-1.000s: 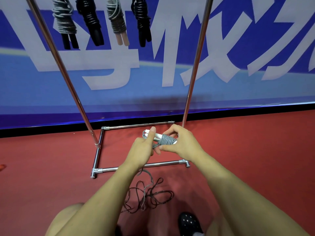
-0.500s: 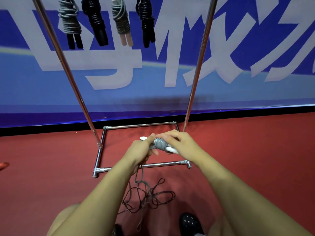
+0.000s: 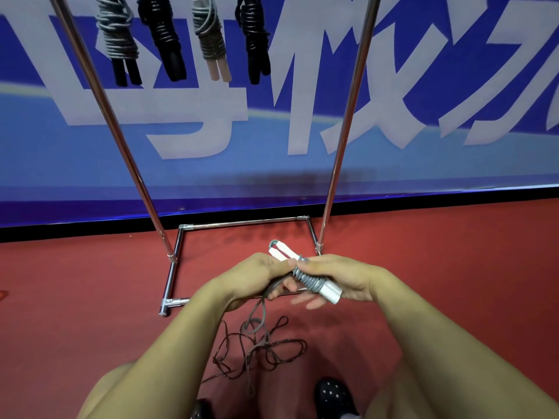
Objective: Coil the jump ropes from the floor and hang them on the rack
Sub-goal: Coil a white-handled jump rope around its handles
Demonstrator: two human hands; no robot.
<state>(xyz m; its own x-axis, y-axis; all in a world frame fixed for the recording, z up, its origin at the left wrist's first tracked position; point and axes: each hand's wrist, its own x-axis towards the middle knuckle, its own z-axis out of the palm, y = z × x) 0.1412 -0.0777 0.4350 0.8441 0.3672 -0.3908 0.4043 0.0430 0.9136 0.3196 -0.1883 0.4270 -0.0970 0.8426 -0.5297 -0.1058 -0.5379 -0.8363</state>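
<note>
One chrome rack (image 3: 341, 140) is standing on the red floor (image 3: 453, 267), four coiled jump ropes (image 3: 208, 34) hanging from it. One dark rope (image 3: 272, 349) is lying tangled on the floor. Left hand (image 3: 257, 279) and right hand (image 3: 341, 276) are both gripping one grey white-handled jump rope (image 3: 305, 276), fingers (image 3: 305, 302) curled narrowly around its coils, above the rack's base.

Left hand (image 3: 254, 279): your fingers curl, thumb pinching the jump rope (image 3: 305, 275).
Right hand (image 3: 338, 278): grips the handles, lower fingers extended.
</note>
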